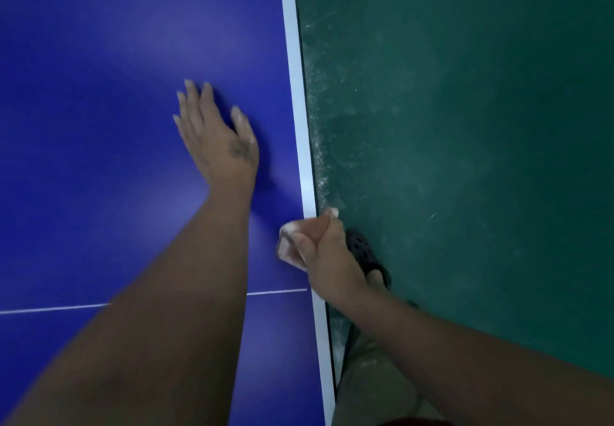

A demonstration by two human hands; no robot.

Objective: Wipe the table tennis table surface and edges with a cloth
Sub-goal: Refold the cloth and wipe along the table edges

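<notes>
The left hand [219, 139] lies palm down on the blue table tennis table [99, 93]. Its fingers [191, 93] are straight, slightly spread and flat against the surface, holding nothing, and the thumb points toward the table's side. Just past that thumb runs the white border stripe [295, 76] along the table edge. The right hand [325, 256] sits at this edge, nearer the person than the left hand's fingertips, with its fingers [327, 218] curled tight into a fist over the rim. Bunched inside those curled fingers is a small pale wad that appears to be the cloth [289, 243]. It pokes out on the table side of the fist and meets the blue surface right by the stripe, but motion blur hides its folds. Behind the right wrist, a thin white centre line [50, 308] crosses the table and passes under the left forearm. Directly below the right knuckles, down on the dusty green floor [465, 126], a foot wears a dark perforated clog [363, 249]. Pale scuff marks streak the floor beside the table edge.
</notes>
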